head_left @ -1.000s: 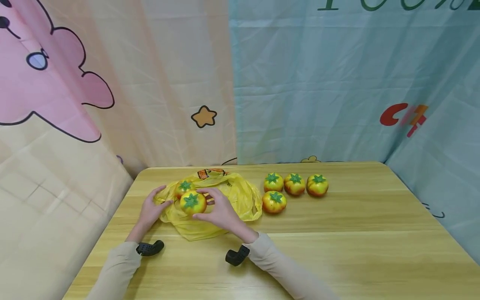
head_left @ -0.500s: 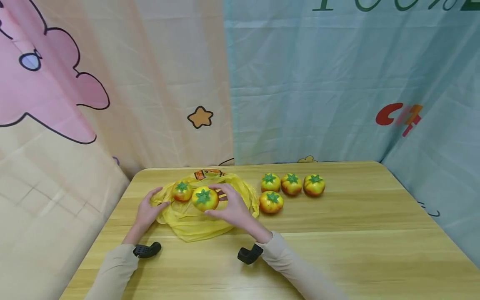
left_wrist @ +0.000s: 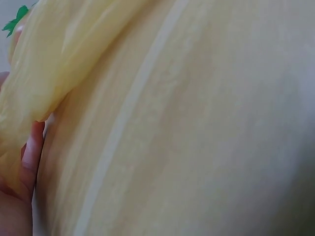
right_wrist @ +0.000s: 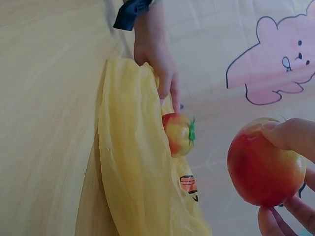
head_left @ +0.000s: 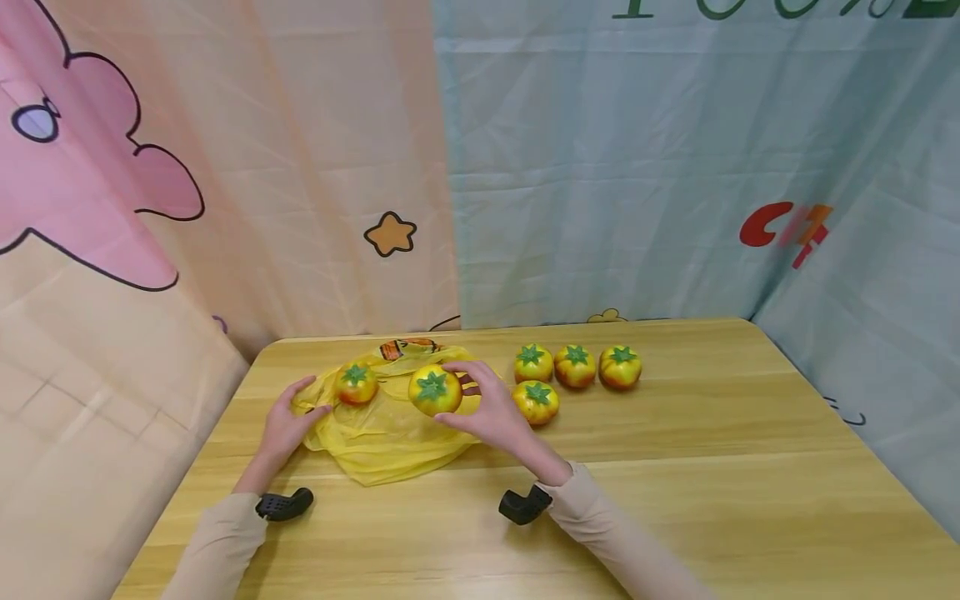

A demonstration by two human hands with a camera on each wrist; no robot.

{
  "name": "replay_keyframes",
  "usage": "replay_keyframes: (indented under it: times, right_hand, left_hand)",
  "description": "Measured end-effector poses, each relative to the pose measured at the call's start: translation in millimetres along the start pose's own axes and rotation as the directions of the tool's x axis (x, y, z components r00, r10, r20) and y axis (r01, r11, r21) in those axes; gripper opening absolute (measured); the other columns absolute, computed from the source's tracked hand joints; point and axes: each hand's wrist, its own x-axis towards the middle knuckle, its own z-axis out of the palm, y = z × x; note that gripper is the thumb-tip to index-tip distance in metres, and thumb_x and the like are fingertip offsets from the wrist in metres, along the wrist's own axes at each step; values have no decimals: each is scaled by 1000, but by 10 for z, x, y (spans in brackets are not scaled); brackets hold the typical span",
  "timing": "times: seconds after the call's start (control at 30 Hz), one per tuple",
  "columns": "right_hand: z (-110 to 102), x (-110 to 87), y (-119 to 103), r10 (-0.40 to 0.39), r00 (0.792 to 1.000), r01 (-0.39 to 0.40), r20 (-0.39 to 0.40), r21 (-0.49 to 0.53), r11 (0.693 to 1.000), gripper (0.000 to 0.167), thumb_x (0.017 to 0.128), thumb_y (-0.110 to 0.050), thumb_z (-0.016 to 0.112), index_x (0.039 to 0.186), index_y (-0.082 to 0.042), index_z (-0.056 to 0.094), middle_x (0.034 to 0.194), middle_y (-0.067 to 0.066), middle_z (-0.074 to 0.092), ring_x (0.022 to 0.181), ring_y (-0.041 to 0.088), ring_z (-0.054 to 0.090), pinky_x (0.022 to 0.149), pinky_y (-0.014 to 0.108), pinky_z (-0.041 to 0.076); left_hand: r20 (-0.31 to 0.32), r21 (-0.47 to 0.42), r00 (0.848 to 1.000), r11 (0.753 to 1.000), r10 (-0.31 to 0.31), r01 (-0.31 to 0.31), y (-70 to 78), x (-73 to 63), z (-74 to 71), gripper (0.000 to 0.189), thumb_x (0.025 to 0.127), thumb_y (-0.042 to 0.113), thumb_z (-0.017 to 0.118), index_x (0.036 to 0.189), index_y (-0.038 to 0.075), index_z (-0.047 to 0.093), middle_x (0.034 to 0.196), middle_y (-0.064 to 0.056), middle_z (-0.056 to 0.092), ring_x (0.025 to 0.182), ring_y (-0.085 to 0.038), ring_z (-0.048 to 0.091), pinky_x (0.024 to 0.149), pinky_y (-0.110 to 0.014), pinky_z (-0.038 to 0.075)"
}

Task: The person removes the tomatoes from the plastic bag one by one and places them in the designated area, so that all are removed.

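In the head view, my right hand (head_left: 491, 410) grips a yellow-red toy tomato (head_left: 435, 390) with a green star-shaped top, thumb below and fingers above. The tomato (right_wrist: 263, 169) is raised over the crumpled yellow plastic bag (head_left: 382, 454) and shows its red underside in the right wrist view. My left hand (head_left: 285, 425) holds the bag's left edge; thin plastic drapes over part of the hand (left_wrist: 32, 162) in the left wrist view. Beside its fingertips, a second toy tomato (head_left: 356, 383) sits at the bag's opening.
Several more toy tomatoes stand right of the bag, one nearer tomato (head_left: 536, 402) in front and another tomato (head_left: 620, 367) at the row's right end. The wooden table (head_left: 675, 517) backs onto a patterned curtain (head_left: 600, 167).
My right hand has carried its tomato rightward, away from the other tomato in the bag. The left hand stays at the bag's left edge. The head view has turned slightly right.
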Motion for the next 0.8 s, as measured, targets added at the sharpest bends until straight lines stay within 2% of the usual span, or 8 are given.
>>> replay_keyframes:
  times: [0.27, 0.57, 0.8]
  right_hand:
    - [-185, -82, -14, -25, 999, 23, -32, -44, 999, 63, 71, -18, 85, 127, -10, 57, 125, 9, 57, 107, 23, 59, 86, 37, 56]
    - [-384, -163, 68, -17, 998, 14, -56, -57, 998, 63, 70, -16, 86, 126, -10, 57, 123, 8, 58, 107, 25, 59, 87, 43, 56]
    - [-552, -239, 93, -27, 996, 20, -79, -89, 996, 62, 71, -16, 86, 126, -10, 57, 121, 8, 58, 106, 24, 60, 87, 41, 56]
  left_hand:
    - [12, -6, 1000, 1000, 7, -7, 15, -17, -8, 70, 90, 20, 67, 148, 3, 32, 155, -26, 25, 143, -44, 21, 116, -58, 21]
    - [22, -14, 1000, 1000, 4, -3, 3, -12, 1, 70, 90, 20, 67, 148, 3, 31, 155, -26, 24, 143, -44, 20, 116, -58, 20]
    - [32, -4, 999, 1000, 2, -2, -6, -6, -9, 71, 91, 22, 66, 149, 3, 29, 155, -26, 23, 143, -44, 20, 115, -60, 20]
